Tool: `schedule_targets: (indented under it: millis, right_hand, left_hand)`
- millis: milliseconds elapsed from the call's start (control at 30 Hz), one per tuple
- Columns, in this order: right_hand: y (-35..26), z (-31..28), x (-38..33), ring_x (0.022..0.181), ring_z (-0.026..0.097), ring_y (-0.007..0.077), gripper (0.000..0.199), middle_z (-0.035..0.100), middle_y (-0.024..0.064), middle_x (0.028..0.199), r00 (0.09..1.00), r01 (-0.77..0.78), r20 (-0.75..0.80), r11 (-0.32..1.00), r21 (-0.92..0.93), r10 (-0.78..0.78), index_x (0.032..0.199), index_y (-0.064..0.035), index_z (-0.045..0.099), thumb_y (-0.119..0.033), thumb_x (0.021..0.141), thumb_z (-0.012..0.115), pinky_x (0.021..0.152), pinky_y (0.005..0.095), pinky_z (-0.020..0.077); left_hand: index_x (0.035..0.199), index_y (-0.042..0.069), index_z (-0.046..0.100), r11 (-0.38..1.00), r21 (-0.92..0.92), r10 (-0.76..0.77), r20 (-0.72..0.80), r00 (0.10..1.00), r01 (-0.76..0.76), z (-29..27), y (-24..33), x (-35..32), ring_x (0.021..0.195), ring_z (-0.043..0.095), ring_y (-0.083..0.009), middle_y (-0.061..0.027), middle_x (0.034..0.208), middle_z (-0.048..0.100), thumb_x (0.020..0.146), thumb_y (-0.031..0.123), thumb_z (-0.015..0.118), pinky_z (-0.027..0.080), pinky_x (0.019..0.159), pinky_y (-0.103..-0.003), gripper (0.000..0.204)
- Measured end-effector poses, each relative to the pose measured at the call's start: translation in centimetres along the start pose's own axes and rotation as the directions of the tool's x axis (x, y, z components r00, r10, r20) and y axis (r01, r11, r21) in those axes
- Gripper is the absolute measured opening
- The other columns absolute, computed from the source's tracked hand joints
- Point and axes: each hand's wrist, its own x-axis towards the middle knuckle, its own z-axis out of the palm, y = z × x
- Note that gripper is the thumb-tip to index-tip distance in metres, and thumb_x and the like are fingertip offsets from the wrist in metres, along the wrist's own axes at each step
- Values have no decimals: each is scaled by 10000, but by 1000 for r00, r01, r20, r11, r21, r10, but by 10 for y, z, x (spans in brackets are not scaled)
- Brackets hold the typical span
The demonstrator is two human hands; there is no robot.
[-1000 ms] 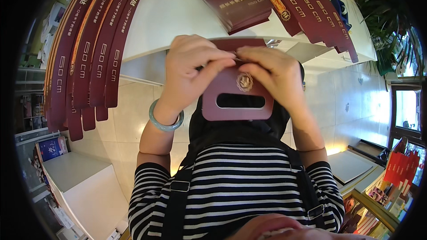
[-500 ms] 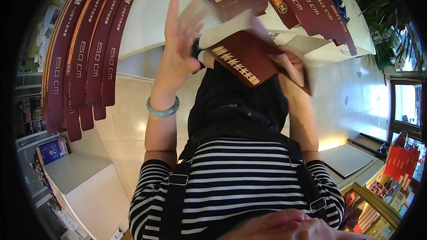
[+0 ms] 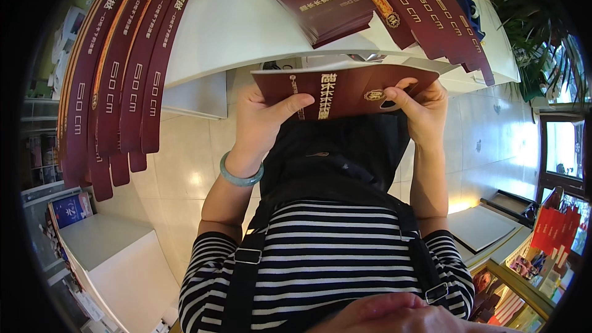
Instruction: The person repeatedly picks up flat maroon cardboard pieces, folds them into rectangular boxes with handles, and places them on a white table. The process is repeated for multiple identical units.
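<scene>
A maroon printed cardboard piece (image 3: 348, 89) with gold lettering and a cut-out handle hole is held spread between my two hands, above my black apron. My left hand (image 3: 262, 120) grips its left end, thumb on the printed face and fingers behind. At the other end my right hand (image 3: 427, 111) pinches it beside the hole, with the thumb in front. Beyond it, on the white table, lies a stack of folded maroon cardboard pieces (image 3: 330, 9) with the same sort of handle slot.
Long maroon printed strips (image 3: 114, 68) overhang the table (image 3: 216, 37) at the left, and more long strips (image 3: 419, 9) lie at the right. A white cabinet (image 3: 117, 253) stands at lower left. A plant (image 3: 536, 31) is at the far right; a display case (image 3: 505, 296) stands at lower right.
The cardboard piece was folded and blurred in my right hand, with my left hand raised open. Now it is spread wide, and my left hand has come down and gripped its left end.
</scene>
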Motion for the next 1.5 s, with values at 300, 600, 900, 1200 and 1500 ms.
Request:
schedule_targets:
  millis: [300,600,900,1200,1500]
  right_hand:
    - [-7,28,-3,729,642,69,192,709,22,840,1000,16,-13,999,-47,-16,939,10,694,75,798,807,654,220,529]
    - [-11,47,0,755,619,37,220,703,8,856,998,-56,13,989,-134,58,1026,28,691,50,830,788,682,192,504]
    - [-8,51,-2,967,627,110,420,663,62,1059,997,66,33,995,72,-68,1263,29,568,-6,883,742,907,258,499]
    - [27,42,-21,951,693,132,231,750,103,1055,993,-60,-93,980,188,78,1130,34,684,17,904,732,892,283,552]
    - [3,20,-12,939,693,135,316,739,99,1058,977,-185,103,983,-21,186,1171,56,661,13,874,759,843,278,566]
  left_hand:
    - [1023,-26,747,998,35,-54,57,997,52,2,-9,4,856,677,-100,-55,958,758,834,5,809,549,781,-247,202]
    - [1134,11,692,960,270,-124,190,974,70,4,5,10,927,691,-118,-52,1050,748,787,120,868,548,840,-276,404]
    - [1137,0,676,990,-116,-103,-150,983,86,24,-11,7,882,707,-139,-71,1042,740,846,24,792,575,814,-288,314]
    - [1244,5,596,902,-417,-180,-134,975,110,27,-30,19,1055,675,-173,-101,1176,691,880,-43,729,557,933,-315,390]
    - [944,21,685,981,191,-61,111,992,39,0,9,32,739,587,-23,26,834,686,861,52,801,470,661,-185,146]
